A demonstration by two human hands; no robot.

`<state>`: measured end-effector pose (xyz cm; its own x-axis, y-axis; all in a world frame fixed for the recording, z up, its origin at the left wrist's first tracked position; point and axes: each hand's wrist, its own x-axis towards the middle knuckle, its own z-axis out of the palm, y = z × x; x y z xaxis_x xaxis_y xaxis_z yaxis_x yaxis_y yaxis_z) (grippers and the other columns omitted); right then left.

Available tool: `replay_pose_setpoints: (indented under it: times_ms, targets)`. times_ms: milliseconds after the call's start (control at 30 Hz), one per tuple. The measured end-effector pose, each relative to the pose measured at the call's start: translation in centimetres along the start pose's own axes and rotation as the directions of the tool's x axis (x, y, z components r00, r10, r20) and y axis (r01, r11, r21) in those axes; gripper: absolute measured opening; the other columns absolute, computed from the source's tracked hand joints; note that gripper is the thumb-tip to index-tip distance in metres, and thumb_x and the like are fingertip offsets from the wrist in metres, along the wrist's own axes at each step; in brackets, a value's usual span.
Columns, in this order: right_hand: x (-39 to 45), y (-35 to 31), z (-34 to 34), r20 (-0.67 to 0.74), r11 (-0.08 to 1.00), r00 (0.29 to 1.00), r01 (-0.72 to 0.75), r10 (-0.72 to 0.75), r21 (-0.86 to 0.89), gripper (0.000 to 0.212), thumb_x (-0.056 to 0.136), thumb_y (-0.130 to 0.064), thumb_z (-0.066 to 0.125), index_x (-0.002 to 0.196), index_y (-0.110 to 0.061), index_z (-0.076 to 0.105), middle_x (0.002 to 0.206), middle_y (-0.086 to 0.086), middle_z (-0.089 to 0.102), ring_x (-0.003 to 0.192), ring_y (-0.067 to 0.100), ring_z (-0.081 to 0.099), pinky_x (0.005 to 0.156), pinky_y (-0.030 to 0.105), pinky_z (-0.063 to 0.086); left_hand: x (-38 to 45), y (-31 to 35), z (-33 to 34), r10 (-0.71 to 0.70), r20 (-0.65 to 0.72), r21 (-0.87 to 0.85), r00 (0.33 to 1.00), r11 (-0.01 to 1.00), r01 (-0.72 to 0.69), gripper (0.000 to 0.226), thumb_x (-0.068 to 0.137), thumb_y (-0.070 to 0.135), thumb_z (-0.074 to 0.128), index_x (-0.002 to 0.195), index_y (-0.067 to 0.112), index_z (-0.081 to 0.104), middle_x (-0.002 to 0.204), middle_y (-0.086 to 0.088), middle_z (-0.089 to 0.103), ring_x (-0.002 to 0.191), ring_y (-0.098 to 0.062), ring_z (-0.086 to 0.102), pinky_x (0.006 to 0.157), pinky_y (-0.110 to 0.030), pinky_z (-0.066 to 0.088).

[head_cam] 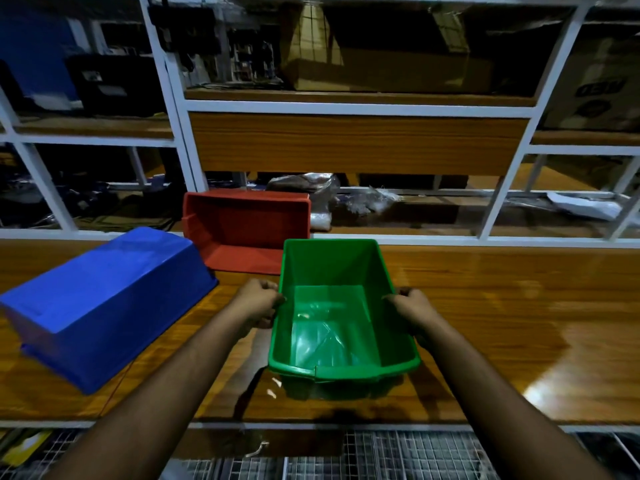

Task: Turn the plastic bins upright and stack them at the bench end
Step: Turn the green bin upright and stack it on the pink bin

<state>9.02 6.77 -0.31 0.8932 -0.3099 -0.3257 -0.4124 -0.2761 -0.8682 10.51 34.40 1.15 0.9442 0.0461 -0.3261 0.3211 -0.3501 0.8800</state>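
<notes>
Green bin (341, 306) upright, mouth up, held between both hands over the middle of the bench (502, 306). A shadow under its near end suggests it is slightly lifted or just touching down; cannot tell which.

Left hand (258, 301) closed on the left long rim, right hand (414, 308) closed on the right long rim, fingers curled over the edges. Grip sits about midway along the bin, hands opposite each other.

Long axis runs away from the body, toward the shelving (180, 133). Near short end has the lip.

Blue bin (104, 306) lies bottom-up and tilted, to the left, near the left hand. Red bin (249, 230) rests on its side, mouth toward the camera, just behind the green one and close to its far left corner.

Judgement: neither bench end is in frame, so the carry goes sideways, across the long axis. With the grip symmetric, neither hand leads.
</notes>
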Motion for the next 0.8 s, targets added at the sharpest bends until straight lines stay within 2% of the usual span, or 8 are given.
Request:
replay_pose_setpoints:
  times_ms: [67, 133, 233, 400, 500, 600, 700, 800]
  targets:
    - [-0.3, 0.0, -0.4, 0.032, 0.997, 0.999, 0.018, -0.021, 0.077, 0.017, 0.094, -0.008, 0.058, 0.107, -0.003, 0.066, 0.101, 0.017, 0.069, 0.080, 0.027, 0.066, 0.069, 0.039, 0.057, -0.3, -0.2, -0.3, -0.021, 0.063, -0.125, 0.998, 0.992, 0.028, 0.017, 0.092, 0.001, 0.050, 0.104, 0.007, 0.060, 0.069, -0.005, 0.056, 0.042, -0.011, 0.043, 0.039, -0.016, 0.041]
    - [-0.8, -0.1, -0.9, 0.093, 0.989, 0.995, 0.010, -0.024, 0.145, 0.013, 0.097, -0.010, 0.054, 0.103, -0.007, 0.065, 0.095, 0.014, 0.068, 0.075, 0.022, 0.063, 0.062, 0.030, 0.051, -0.4, -0.3, -0.6, -0.039, 0.128, -0.204, 0.991, 0.977, 0.064, 0.023, 0.092, 0.001, 0.048, 0.108, 0.008, 0.064, 0.076, -0.007, 0.061, 0.055, -0.015, 0.050, 0.044, -0.021, 0.049]
    - [-1.1, 0.1, -1.6, 0.165, 0.979, 0.986, -0.015, -0.019, 0.203, 0.015, 0.099, -0.014, 0.050, 0.096, -0.011, 0.065, 0.090, 0.011, 0.068, 0.078, 0.024, 0.063, 0.066, 0.031, 0.051, -0.7, -0.4, -0.7, -0.047, 0.187, -0.255, 0.981, 0.962, 0.095, 0.024, 0.091, -0.001, 0.046, 0.099, 0.014, 0.064, 0.081, -0.006, 0.065, 0.067, -0.017, 0.055, 0.047, -0.022, 0.053]
    - [-2.5, 1.0, -3.4, 0.192, 0.942, 0.981, -0.072, 0.009, 0.327, 0.021, 0.097, -0.005, 0.049, 0.083, -0.014, 0.062, 0.076, 0.006, 0.069, 0.062, 0.019, 0.061, 0.042, 0.025, 0.045, -0.8, 0.3, -0.2, -0.003, 0.266, -0.260, 0.964, 0.963, 0.074, 0.028, 0.088, -0.003, 0.046, 0.094, 0.017, 0.065, 0.073, -0.001, 0.067, 0.060, -0.012, 0.055, 0.047, -0.023, 0.051]
    - [-3.5, 2.7, -6.1, 0.150, 0.918, 0.988, -0.082, 0.025, 0.388, 0.022, 0.095, -0.005, 0.048, 0.082, -0.017, 0.061, 0.075, 0.003, 0.066, 0.059, 0.016, 0.044, 0.037, 0.017, 0.033, -1.0, 1.5, 1.4, 0.046, 0.349, -0.282, 0.936, 0.958, 0.058, 0.032, 0.085, -0.003, 0.046, 0.097, 0.018, 0.066, 0.081, -0.002, 0.065, 0.064, -0.012, 0.051, 0.051, -0.023, 0.053]
    - [-5.7, 5.0, -9.6, 0.095, 0.891, 0.995, -0.080, 0.042, 0.447, 0.021, 0.096, -0.008, 0.049, 0.092, -0.019, 0.067, 0.073, -0.003, 0.068, 0.058, 0.011, 0.052, 0.038, 0.016, 0.038, -1.5, 3.1, 3.9, 0.092, 0.450, -0.301, 0.888, 0.952, 0.054, 0.038, 0.083, -0.004, 0.046, 0.104, 0.021, 0.065, 0.083, -0.002, 0.065, 0.065, -0.012, 0.053, 0.054, -0.024, 0.053]
    - [-8.9, 8.1, -13.8, 0.004, 0.850, 0.999, -0.034, 0.038, 0.525, 0.018, 0.096, -0.010, 0.050, 0.097, -0.021, 0.064, 0.079, -0.003, 0.070, 0.066, 0.010, 0.062, 0.055, 0.024, 0.045, -2.5, 5.0, 8.1, 0.139, 0.559, -0.291, 0.818, 0.956, 0.036, 0.043, 0.083, -0.005, 0.047, 0.114, 0.020, 0.063, 0.081, -0.002, 0.068, 0.061, -0.011, 0.058, 0.054, -0.025, 0.054]
    - [-12.9, 11.7, -18.8, -0.122, 0.811, 0.990, 0.012, 0.073, 0.584, 0.023, 0.096, -0.008, 0.049, 0.096, -0.019, 0.069, 0.088, 0.000, 0.071, 0.077, 0.015, 0.063, 0.063, 0.027, 0.050, -4.7, 7.0, 14.1, 0.166, 0.667, -0.267, 0.727, 0.963, 0.025, 0.044, 0.085, -0.005, 0.048, 0.119, 0.020, 0.061, 0.085, -0.002, 0.070, 0.064, -0.011, 0.063, 0.054, -0.025, 0.054]
